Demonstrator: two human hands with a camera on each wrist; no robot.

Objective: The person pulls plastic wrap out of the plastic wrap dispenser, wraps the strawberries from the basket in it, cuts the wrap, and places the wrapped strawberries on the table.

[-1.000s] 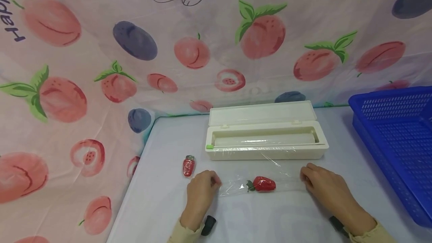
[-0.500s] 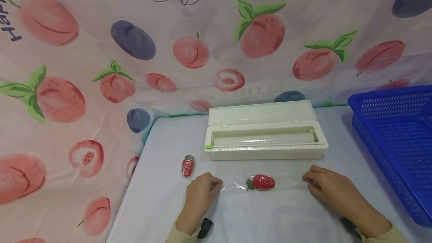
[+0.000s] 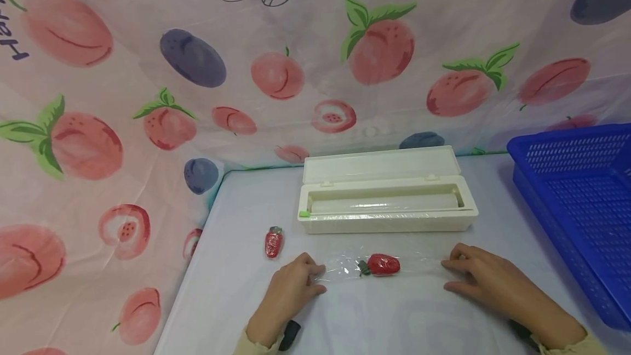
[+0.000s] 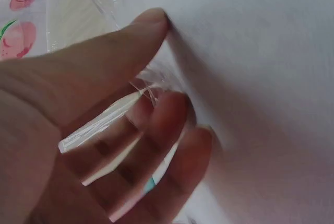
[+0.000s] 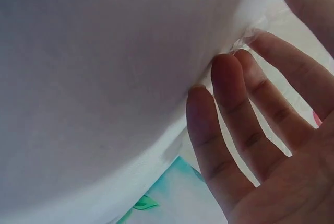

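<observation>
In the head view a red strawberry (image 3: 383,264) with a green leafy top lies sideways on the table, wrapped in clear plastic film (image 3: 340,267) whose ends stretch left and right. My left hand (image 3: 290,292) is at the film's left end, fingers loosely bent against it, thumb held apart. At the opposite end, the fingertips of my right hand (image 3: 500,284) touch the gathered film, and its thumb also stands away. Both wrist views show that gap between thumb and fingers, with crumpled film (image 5: 245,40) at the right fingertips. A second wrapped strawberry (image 3: 273,243) lies beyond my left hand.
Behind the strawberry stands a cream film dispenser box (image 3: 389,225), lid raised, with a roll of film (image 3: 384,202) inside and a green slider (image 3: 304,214) at its left front. A blue plastic basket (image 3: 552,218) stands at the right. A fruit-print cloth (image 3: 227,141) hangs behind.
Both hands have loosened from pinching the film ends; their thumbs have moved apart from the fingers. My right hand has drawn slightly right. The wrapped strawberry stays almost in place.
</observation>
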